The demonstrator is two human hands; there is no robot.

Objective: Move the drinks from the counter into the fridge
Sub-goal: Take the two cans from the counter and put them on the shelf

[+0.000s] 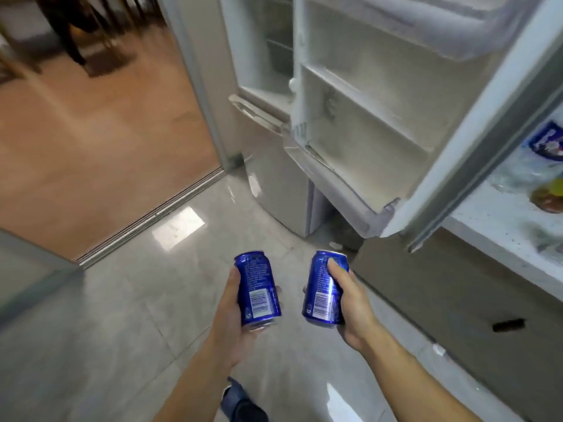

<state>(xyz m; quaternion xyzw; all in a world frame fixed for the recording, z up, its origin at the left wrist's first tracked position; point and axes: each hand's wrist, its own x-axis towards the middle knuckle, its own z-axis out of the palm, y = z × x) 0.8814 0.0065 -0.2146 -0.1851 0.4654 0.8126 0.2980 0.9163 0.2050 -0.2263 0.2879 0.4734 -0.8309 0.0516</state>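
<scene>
My left hand (232, 315) grips a blue drink can (259, 287) from below and from the left. A second blue can (323, 289) is held in my right hand (353, 303), fingers wrapped round its right side. Both cans hang over the tiled floor, a short way in front of the fridge (274, 178). The upper fridge door (380, 111) stands open with bare white door shelves facing me. The inner compartment (268, 47) shows at the top centre, blurred.
A white counter (502, 226) runs along the right with a plastic bottle (539, 153) and other items on it; brown cabinet fronts sit below. A doorway with a sliding-door track (146, 214) opens to a wooden floor on the left, where a person's legs stand far back.
</scene>
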